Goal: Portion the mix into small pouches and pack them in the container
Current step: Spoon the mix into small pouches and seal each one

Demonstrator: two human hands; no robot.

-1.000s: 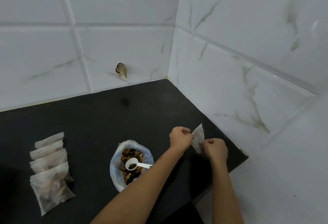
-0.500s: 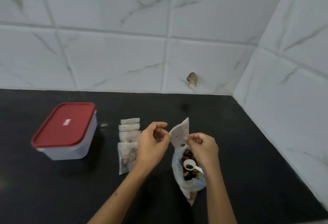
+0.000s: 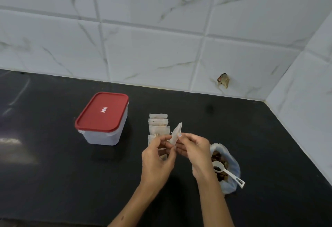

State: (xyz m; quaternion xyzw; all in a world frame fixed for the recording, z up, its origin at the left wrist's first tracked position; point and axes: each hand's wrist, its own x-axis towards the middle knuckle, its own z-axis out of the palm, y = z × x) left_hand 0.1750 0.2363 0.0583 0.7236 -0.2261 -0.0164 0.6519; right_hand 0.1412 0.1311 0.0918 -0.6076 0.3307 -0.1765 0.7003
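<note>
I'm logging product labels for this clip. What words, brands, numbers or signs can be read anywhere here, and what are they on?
No text can be read.
Sticker on the red lid of the container: a small white and red label, too small and blurred to read.
Scoop handle, pouches and the pouch held by both hands: no print visible.
</note>
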